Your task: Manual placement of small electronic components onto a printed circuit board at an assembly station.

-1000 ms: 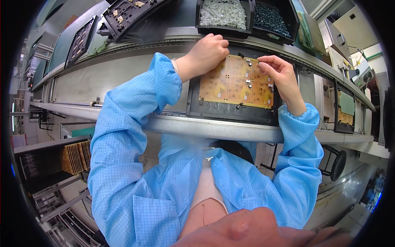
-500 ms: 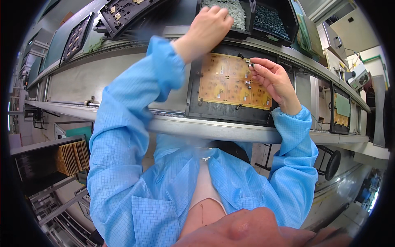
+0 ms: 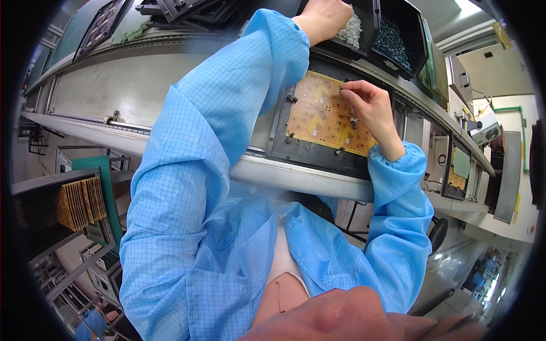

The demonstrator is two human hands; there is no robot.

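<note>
My left hand [image 3: 325, 20] reaches to the far side, over a black bin [image 3: 368, 23] of small white parts [image 3: 351, 31]. Its fingers bend down toward those parts, and the tips are hidden. My right hand [image 3: 371, 105] is closed in a pinch above an orange circuit board panel [image 3: 307, 108], with a small dark component [image 3: 343, 89] at its fingertips. The panel lies in a black frame [image 3: 278, 136] on the rail line. Another small part [image 3: 354, 120] stands on the panel beside my right hand.
A second black bin [image 3: 395, 48] holds dark parts, right of the white ones. Black carrier trays [image 3: 102, 25] lie at the far left. A rack of orange boards [image 3: 82, 202] stands at the lower left. Another frame with boards [image 3: 459, 167] sits at right. A metal rail [image 3: 307, 173] runs along the near edge.
My left hand has moved farther out and right in the picture, toward the white parts. My right hand has lowered its pinch to the panel. The whole view has shifted and turned slightly.
</note>
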